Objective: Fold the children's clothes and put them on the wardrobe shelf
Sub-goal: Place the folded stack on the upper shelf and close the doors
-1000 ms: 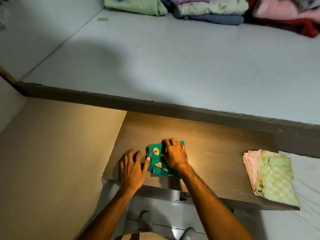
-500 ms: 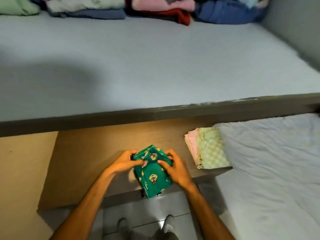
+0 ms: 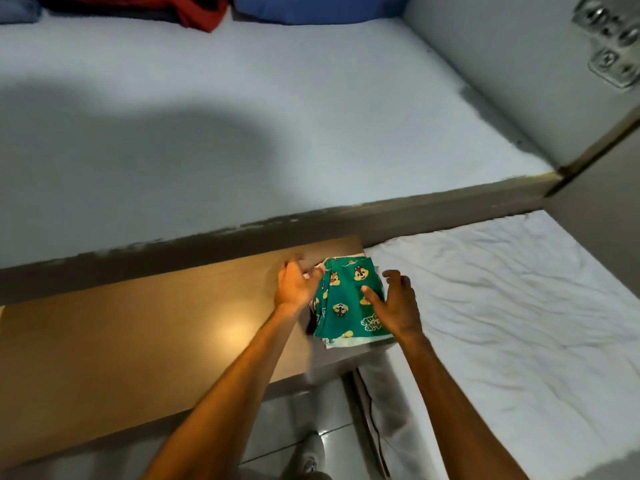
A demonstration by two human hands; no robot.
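Note:
A folded green children's garment (image 3: 349,299) with cartoon chipmunk prints lies on top of a small stack of folded clothes (image 3: 346,344) at the right end of the wooden table (image 3: 138,334). My left hand (image 3: 294,285), blurred, is at the garment's left edge with its fingers spread. At the garment's right edge is my right hand (image 3: 394,303), fingers apart, thumb over the cloth. Neither hand grips it. Beyond the table lies the wide pale wardrobe shelf (image 3: 311,116).
Folded red (image 3: 194,12) and blue (image 3: 311,8) clothes lie at the back of the shelf. A bed with a crumpled white sheet (image 3: 519,306) adjoins the table on the right. A metal hinge (image 3: 616,46) sits on the wardrobe side wall. My feet (image 3: 308,462) stand on grey tiles.
The green garment was lifted from the middle of the table and carried right onto the pink and light-green stack. Both hands have let go and opened.

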